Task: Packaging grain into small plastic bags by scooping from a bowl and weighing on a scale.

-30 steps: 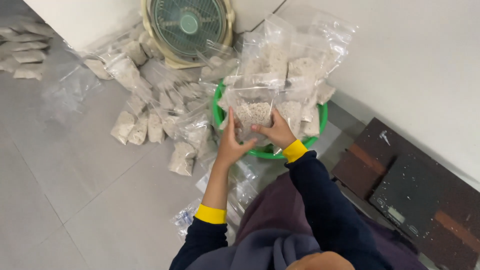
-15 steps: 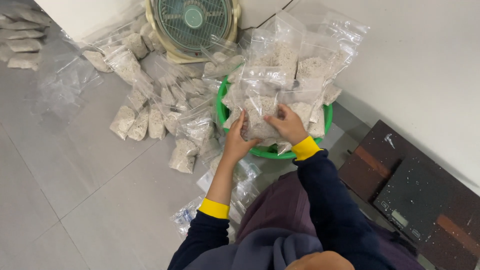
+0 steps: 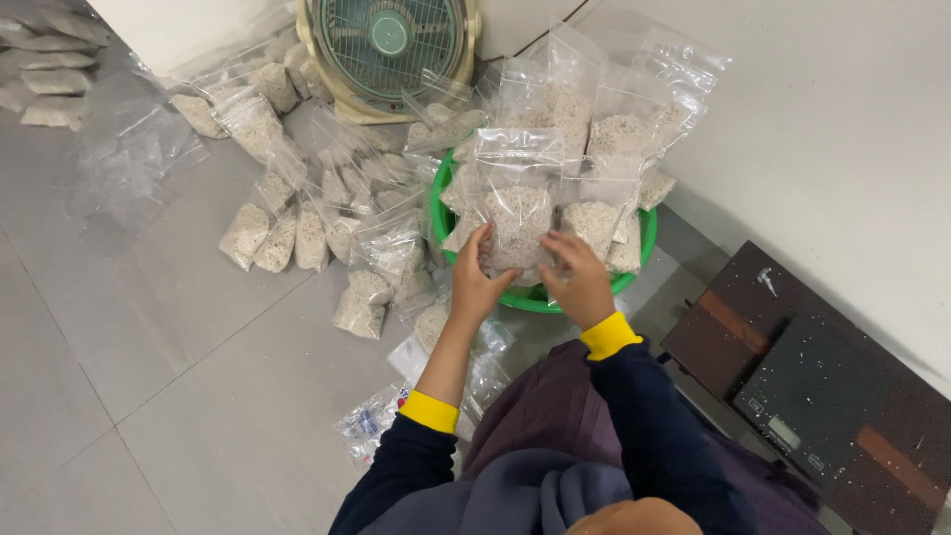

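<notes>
Right hand (image 3: 580, 282) off bag (image 3: 518, 226), fingers spread — left hand (image 3: 477, 282) still grips it.

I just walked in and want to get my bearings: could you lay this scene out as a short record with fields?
Setting: grey tiled floor beside a white wall
Left hand: touching a clear bag of pale grains, standing in the green basin
Right hand: open, just beside that bag, over the basin
In the basin: many more filled clear bags, upright
On the floor to the left: a pile of filled bags
Behind: round fan
At right: dark digital scale
</notes>
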